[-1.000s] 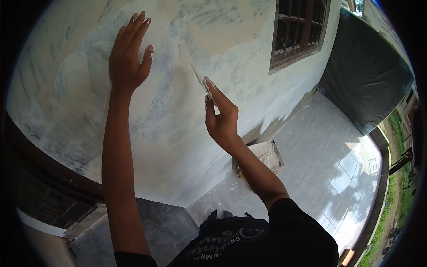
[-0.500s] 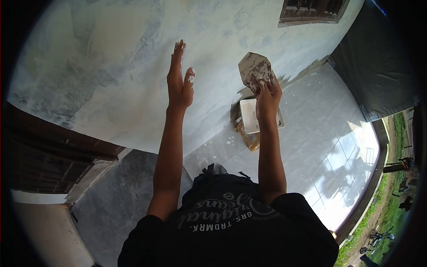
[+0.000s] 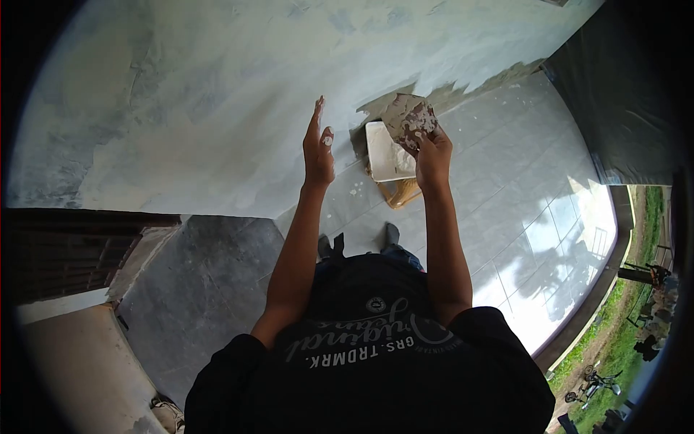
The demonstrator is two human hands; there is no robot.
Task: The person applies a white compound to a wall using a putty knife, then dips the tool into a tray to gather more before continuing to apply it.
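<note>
Now the scraper (image 3: 407,119) in the right hand (image 3: 434,160) partly hides the tray (image 3: 381,150).

Dark sheet (image 3: 618,108) — green grass (image 3: 623,354)

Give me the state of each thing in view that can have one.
Left hand: empty, raised, marked with white.
Right hand: gripping the spreader.
Spreader: smeared with paste.
Tray: holding white paste.
Wooden stool: under the tray.
Wall: patchily coated.
Floor: spotted, partly sunlit.
</note>
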